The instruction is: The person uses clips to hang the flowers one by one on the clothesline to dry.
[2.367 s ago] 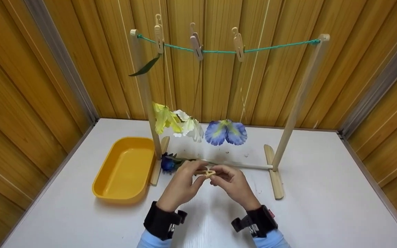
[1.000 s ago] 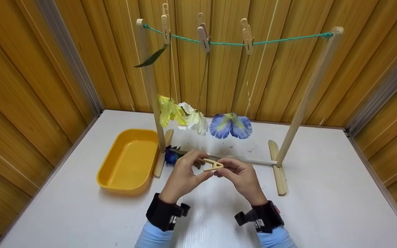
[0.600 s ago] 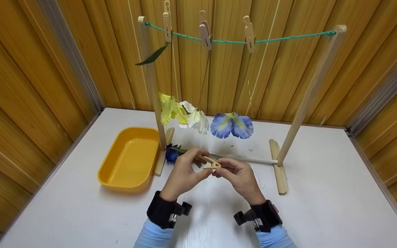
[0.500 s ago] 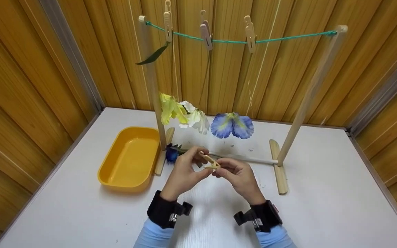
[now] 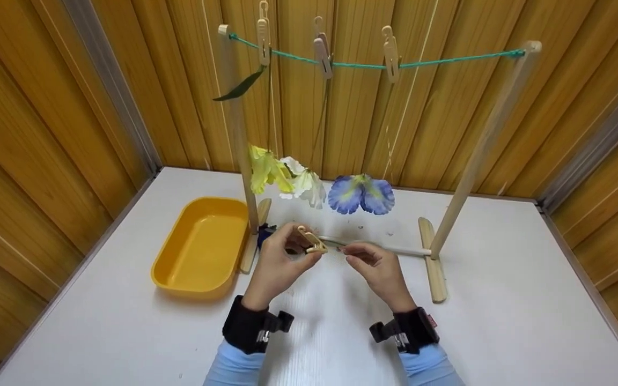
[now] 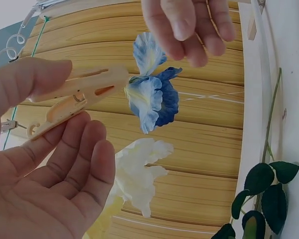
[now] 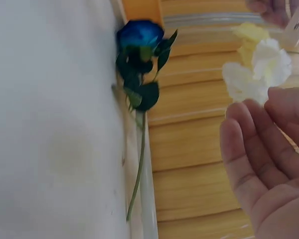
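Observation:
My left hand (image 5: pixel 279 265) pinches a beige clothespin (image 6: pixel 92 82) between thumb and fingers, its handle ends spread in the left wrist view. To its right, my right hand (image 5: pixel 383 276) is raised with loosely bent fingers and holds nothing. Behind both hands a blue rose (image 7: pixel 140 36) lies along the bottom bar of the rack; the left hand partly hides it in the head view. Above, a green cord (image 5: pixel 448 60) carries several things: a yellow flower (image 5: pixel 267 170), a white flower (image 5: pixel 308 187) and a blue-violet flower (image 5: pixel 361 194) hang upside down from clothespins.
A yellow tray (image 5: pixel 201 252) stands left of the rack. The rack's wooden posts, such as the right post (image 5: pixel 464 171), rise from flat feet (image 5: pixel 432 268) on the white table (image 5: pixel 513 300). Wood-patterned panels (image 5: pixel 352 123) close off the back and sides.
The right hand has let go of the clothespin and drawn slightly to the right. Holding the clothespin alone, the left hand has shifted a little left and turned it.

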A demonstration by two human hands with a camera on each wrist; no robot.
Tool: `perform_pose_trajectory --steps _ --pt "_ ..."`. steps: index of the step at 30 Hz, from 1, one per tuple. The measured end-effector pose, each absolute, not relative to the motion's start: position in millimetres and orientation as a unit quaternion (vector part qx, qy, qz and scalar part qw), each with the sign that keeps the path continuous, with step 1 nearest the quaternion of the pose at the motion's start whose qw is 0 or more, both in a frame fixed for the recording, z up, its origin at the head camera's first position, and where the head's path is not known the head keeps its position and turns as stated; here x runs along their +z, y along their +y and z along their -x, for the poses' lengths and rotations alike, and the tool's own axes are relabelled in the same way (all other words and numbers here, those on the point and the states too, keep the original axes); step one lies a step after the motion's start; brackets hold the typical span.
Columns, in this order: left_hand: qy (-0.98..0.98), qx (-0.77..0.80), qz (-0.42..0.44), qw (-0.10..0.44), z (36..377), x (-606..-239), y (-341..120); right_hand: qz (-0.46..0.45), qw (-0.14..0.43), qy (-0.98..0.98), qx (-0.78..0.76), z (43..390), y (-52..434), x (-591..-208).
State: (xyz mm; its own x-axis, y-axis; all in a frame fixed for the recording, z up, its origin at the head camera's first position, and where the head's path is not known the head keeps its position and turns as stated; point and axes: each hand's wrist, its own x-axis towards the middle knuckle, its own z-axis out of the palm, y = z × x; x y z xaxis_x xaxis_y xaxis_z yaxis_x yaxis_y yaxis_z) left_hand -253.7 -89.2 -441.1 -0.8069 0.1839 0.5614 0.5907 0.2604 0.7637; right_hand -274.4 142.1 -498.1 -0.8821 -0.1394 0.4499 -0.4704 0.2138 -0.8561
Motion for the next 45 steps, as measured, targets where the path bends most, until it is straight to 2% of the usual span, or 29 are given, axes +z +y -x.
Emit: perform_pose_trajectory --steps 5,13,23,39,45 --pt "-0.77 -0.557 0.245 0.189 254.4 -437.5 -93.6 -0.174 0.181 -0.825 0.507 289.9 143.2 -505.8" --pt "-0.768 -0.556 0.247 0.198 256.6 -435.0 -92.8 -0.181 0.187 -0.879 0.399 316.3 140.4 -509.2" --pt "-0.769 -0.55 0.251 0.207 256.9 -437.1 -93.0 -0.162 0.159 -0.934 0.275 329.3 130.0 -516.5" --pt "-0.773 -0.548 0.245 0.207 255.3 -435.6 -93.4 -0.139 0.103 -0.957 0.232 339.5 126.0 -517.2" --pt "-0.774 -0.543 0.248 0.214 257.0 -436.4 -93.4 -0.162 0.09 -0.962 0.198 339.9 128.5 -511.7"
